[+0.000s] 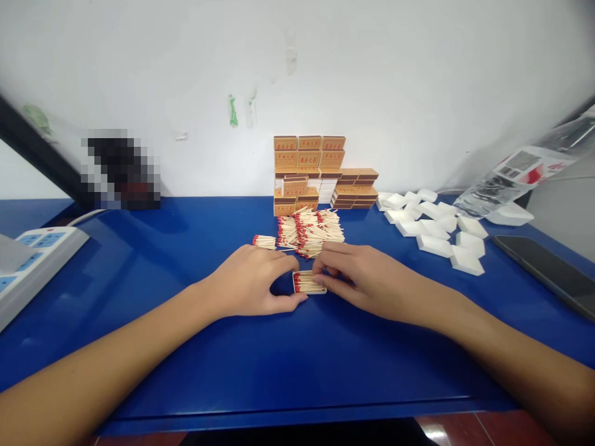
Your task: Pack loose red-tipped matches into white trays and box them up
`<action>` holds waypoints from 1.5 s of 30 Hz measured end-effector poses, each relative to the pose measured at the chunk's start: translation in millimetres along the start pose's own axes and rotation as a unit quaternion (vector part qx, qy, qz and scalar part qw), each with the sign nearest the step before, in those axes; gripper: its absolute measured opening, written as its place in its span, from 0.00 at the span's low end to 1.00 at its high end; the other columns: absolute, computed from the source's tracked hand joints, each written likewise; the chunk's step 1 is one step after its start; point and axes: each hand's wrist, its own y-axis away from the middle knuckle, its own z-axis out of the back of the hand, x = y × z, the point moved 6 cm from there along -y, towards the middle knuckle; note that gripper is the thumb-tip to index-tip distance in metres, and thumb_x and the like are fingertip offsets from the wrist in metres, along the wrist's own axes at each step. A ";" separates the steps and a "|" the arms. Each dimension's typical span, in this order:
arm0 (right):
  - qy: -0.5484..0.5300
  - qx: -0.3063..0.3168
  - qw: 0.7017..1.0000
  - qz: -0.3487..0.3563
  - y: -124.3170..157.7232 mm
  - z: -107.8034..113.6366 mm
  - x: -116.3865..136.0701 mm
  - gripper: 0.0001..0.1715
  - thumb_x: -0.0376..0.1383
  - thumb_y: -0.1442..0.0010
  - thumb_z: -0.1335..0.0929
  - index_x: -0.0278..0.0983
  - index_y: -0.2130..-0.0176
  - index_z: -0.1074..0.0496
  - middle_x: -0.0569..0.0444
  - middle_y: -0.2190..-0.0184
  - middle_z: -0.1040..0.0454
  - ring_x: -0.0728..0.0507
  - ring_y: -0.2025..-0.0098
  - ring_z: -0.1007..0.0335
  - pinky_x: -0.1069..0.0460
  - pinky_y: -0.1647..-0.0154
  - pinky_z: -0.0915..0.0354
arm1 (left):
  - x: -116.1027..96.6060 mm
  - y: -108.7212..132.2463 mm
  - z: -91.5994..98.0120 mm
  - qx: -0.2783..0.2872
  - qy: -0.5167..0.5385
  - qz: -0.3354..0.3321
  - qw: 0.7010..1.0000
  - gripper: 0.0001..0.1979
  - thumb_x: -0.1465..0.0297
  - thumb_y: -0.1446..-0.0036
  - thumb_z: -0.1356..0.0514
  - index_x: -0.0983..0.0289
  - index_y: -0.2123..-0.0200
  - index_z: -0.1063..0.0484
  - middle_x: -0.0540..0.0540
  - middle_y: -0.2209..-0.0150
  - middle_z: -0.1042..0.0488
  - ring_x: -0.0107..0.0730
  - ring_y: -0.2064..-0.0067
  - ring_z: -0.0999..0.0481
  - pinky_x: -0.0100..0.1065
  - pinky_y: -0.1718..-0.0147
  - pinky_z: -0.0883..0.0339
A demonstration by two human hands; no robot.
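Observation:
A small white matchbox tray [310,292] lies on the blue table between my hands, with red-headed matches [307,282] lying side by side in it. My left hand [251,282] steadies the tray's left end, thumb on the near side and forefinger on the far side. The bent fingers of my right hand [357,275] are closed over the tray's right end, touching the matches there; the fingertips are partly hidden. Just behind stands a big heap of loose matches [309,229]. A smaller bundle of matches [264,241] lies beyond my left hand.
Stacked matchboxes [309,159] stand against the wall. To the right are several white trays [434,229], a clear plastic bag [511,176] and a dark phone [543,269]. A white power strip [41,260] sits at the left. The blue table [297,365] ends near me.

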 end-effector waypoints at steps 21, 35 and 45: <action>0.038 -0.030 0.995 -0.083 -7.3 -3.4 -38.0 0.08 0.37 0.28 0.34 0.38 0.62 0.32 0.51 0.64 0.27 0.44 0.64 0.31 0.50 0.64 0.39 | 0.6 1.6 -1.9 -0.007 -0.001 -0.006 1.000 0.17 0.55 0.37 0.36 0.63 0.58 0.21 0.51 0.68 0.19 0.32 0.69 0.22 0.33 0.69 0.38; 0.051 -0.008 0.994 -0.094 -3.9 -2.4 -44.9 0.10 0.41 0.26 0.37 0.38 0.59 0.32 0.48 0.60 0.26 0.42 0.62 0.30 0.49 0.63 0.38 | 0.9 1.4 -2.7 -0.008 -0.004 -0.005 1.000 0.17 0.55 0.37 0.37 0.63 0.58 0.21 0.50 0.68 0.19 0.31 0.69 0.22 0.33 0.70 0.39; 0.045 0.026 0.995 -0.090 -4.4 -8.9 -45.4 0.13 0.43 0.24 0.38 0.39 0.60 0.33 0.49 0.60 0.26 0.41 0.62 0.30 0.49 0.62 0.39 | 1.9 0.9 -2.7 -0.007 -0.004 -0.006 1.000 0.16 0.55 0.37 0.36 0.63 0.59 0.21 0.49 0.68 0.19 0.31 0.69 0.22 0.34 0.70 0.39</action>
